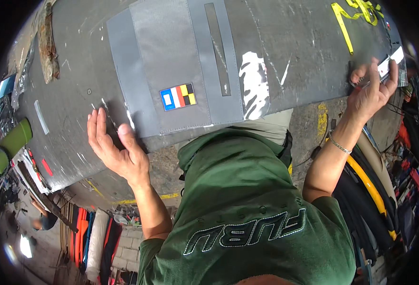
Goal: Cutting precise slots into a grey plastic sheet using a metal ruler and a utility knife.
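Note:
A grey sewn fabric panel point(169, 57) lies on the dark worktable, with a darker band down its middle, a long slot on its right side and a small patch of colourful flag squares point(178, 97) near its lower edge. Beside the panel's lower left corner is my left hand point(119, 149), empty, its fingers and thumb apart over the tabletop. At the far right edge of the table, my right hand point(373, 90) has bent fingers around a small item I cannot make out. A shiny white piece point(390, 62) shows by these fingertips.
A glossy clear plastic piece point(254, 85) lies right of the panel. The yellow tape measure point(344, 28) sits at the upper right. On the left are a green roll point(15, 142) and a grey strip point(41, 117). Fabric rolls point(95, 242) stand below the table; another person point(46, 221) is at lower left.

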Action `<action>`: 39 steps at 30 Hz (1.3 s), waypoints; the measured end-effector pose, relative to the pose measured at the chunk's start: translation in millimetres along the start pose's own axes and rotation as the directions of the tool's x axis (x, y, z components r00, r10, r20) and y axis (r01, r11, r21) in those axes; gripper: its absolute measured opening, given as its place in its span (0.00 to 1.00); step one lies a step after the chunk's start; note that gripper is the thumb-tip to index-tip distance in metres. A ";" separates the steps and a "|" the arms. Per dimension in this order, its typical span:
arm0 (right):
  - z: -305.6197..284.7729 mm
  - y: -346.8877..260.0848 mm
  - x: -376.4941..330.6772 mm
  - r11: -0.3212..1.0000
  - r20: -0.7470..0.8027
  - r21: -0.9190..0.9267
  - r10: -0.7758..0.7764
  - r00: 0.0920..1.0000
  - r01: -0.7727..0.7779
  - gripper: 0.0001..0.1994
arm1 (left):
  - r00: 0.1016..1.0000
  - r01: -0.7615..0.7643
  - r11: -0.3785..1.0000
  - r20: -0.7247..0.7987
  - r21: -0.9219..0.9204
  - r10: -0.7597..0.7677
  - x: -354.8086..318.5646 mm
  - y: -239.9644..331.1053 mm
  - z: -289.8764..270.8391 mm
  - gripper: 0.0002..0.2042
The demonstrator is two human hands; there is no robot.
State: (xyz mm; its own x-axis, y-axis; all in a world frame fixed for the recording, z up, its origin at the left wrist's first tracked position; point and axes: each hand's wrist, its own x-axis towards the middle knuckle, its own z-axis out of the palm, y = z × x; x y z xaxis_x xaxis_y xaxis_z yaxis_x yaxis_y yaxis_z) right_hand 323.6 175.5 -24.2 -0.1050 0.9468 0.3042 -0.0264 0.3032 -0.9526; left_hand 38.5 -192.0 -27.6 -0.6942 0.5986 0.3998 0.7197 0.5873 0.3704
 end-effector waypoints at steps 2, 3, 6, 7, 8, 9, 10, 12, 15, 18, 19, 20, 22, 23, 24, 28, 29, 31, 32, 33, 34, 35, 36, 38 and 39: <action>0.6 -1.1 -1.8 0.999 -0.052 -0.008 -0.043 0.998 0.043 0.27 | 1.000 -0.008 1.000 -0.025 0.001 0.008 1.0 -0.6 1.2 0.18; -3.4 -0.7 0.2 0.998 -0.013 -0.017 -0.057 0.998 0.057 0.29 | 0.998 -0.016 1.000 -0.058 -0.002 0.016 -0.1 -1.8 1.4 0.18; -7.3 1.1 -0.2 0.996 0.013 0.016 -0.086 0.996 0.085 0.27 | 0.991 0.028 0.981 -0.120 -0.193 -0.052 -14.6 -11.4 2.3 0.21; -6.5 0.0 -0.5 0.997 0.014 0.014 -0.081 0.997 0.081 0.27 | 0.983 0.030 0.975 -0.170 -0.222 -0.069 -16.8 -12.7 6.4 0.20; -5.1 -1.3 -0.8 0.997 0.022 0.028 -0.071 0.997 0.071 0.27 | 0.984 0.033 0.975 -0.166 -0.221 -0.071 -18.0 -13.7 5.6 0.20; -4.0 -2.1 -0.9 0.997 0.028 0.043 -0.062 0.998 0.061 0.26 | 0.987 0.044 0.967 -0.138 -0.252 -0.081 -18.9 -14.4 3.3 0.19; -4.1 -2.4 -0.8 0.997 0.029 0.041 -0.060 0.998 0.059 0.26 | 0.990 0.055 0.958 -0.110 -0.282 -0.090 -19.5 -15.1 2.0 0.19; -4.3 -2.8 -0.8 0.998 0.048 0.046 -0.054 0.997 0.051 0.26 | 0.991 0.043 0.953 -0.109 -0.300 -0.079 -19.0 -17.1 2.6 0.15; 0.6 -5.3 -1.8 0.999 0.018 0.024 -0.026 1.000 0.025 0.27 | 0.991 0.009 0.942 -0.121 -0.336 -0.053 -17.6 -18.1 2.5 0.11; -0.9 -6.4 -1.3 1.000 -0.016 0.004 0.011 1.000 -0.011 0.27 | 0.985 0.086 0.926 -0.108 -0.367 -0.134 -17.7 -13.7 1.1 0.08; -0.6 -6.2 -1.4 1.000 -0.002 0.026 0.005 1.000 -0.005 0.28 | 0.988 0.107 0.934 -0.071 -0.342 -0.140 -18.4 -14.1 -0.8 0.08; 0.0 -6.5 -1.0 1.000 -0.002 0.030 -0.003 1.000 0.003 0.28 | 0.989 0.128 0.940 -0.035 -0.317 -0.146 -17.3 -13.5 -2.7 0.08; 1.2 -7.7 -1.6 0.999 -0.006 0.029 0.022 1.000 -0.021 0.29 | 0.988 0.135 0.941 -0.034 -0.312 -0.153 -15.2 -10.8 -3.8 0.08; 1.1 -8.0 -1.7 1.000 -0.006 0.009 0.019 1.000 -0.019 0.28 | 0.990 0.132 0.953 -0.018 -0.271 -0.143 -16.2 -11.3 -4.4 0.08; 1.8 -7.2 -2.6 1.000 -0.005 0.011 0.016 1.000 -0.016 0.28 | 0.991 0.129 0.966 -0.002 -0.225 -0.133 -18.1 -12.4 -6.1 0.09; 2.2 -6.2 -3.0 0.999 -0.005 -0.019 0.033 0.999 -0.033 0.29 | 0.994 0.101 0.981 -0.018 -0.164 -0.105 -19.8 -11.9 -6.0 0.11; 1.1 -7.7 -2.6 0.999 -0.003 -0.029 0.035 0.999 -0.035 0.30 | 0.987 0.152 0.966 -0.010 -0.208 -0.157 -24.3 -14.3 -5.9 0.10; 4.0 -10.3 -2.0 0.998 -0.018 -0.057 0.036 0.999 -0.037 0.32 | 0.986 0.157 0.965 -0.012 -0.211 -0.163 -25.6 -15.1 -5.4 0.09; 5.1 -10.5 -1.4 0.998 -0.016 -0.058 0.034 0.999 -0.035 0.32 | 0.986 0.160 0.964 -0.013 -0.212 -0.167 -25.1 -14.7 -5.3 0.08; 4.8 -10.2 -1.3 0.996 -0.016 -0.076 0.040 0.999 -0.041 0.32 | 0.986 0.160 0.963 -0.013 -0.216 -0.167 -21.9 -13.3 -6.2 0.08; 4.5 -9.9 -1.1 0.994 -0.016 -0.093 0.047 0.999 -0.048 0.33 | 0.992 0.123 0.976 0.000 -0.181 -0.126 -16.4 -10.6 -8.3 0.06; 4.6 -9.7 -1.0 0.994 -0.018 -0.096 0.044 0.999 -0.046 0.33 | 0.996 0.085 0.985 0.013 -0.147 -0.084 -12.1 -8.6 -10.0 0.04; 4.2 -9.2 -1.2 0.993 -0.005 -0.111 0.039 0.999 -0.040 0.33 | 0.996 0.086 0.984 0.018 -0.155 -0.085 -10.3 -7.8 -9.3 0.04; 4.5 -7.7 -1.6 0.990 0.005 -0.136 0.033 0.999 -0.032 0.33 | 0.998 0.047 0.995 0.041 -0.087 -0.043 -8.3 -8.1 -7.9 0.04; 4.6 -8.1 -2.0 0.991 0.011 -0.134 0.034 0.999 -0.032 0.34 | 0.998 0.056 0.985 0.043 -0.161 -0.050 -11.2 -10.5 -9.0 0.08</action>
State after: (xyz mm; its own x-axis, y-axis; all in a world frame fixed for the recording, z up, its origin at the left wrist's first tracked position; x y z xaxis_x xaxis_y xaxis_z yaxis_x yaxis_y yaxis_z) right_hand 319.5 170.6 -17.2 -0.1172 0.9553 0.2715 0.1101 0.2842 -0.9524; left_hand 38.8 -209.7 -28.4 -0.7289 0.5914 0.3448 0.6725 0.5241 0.5226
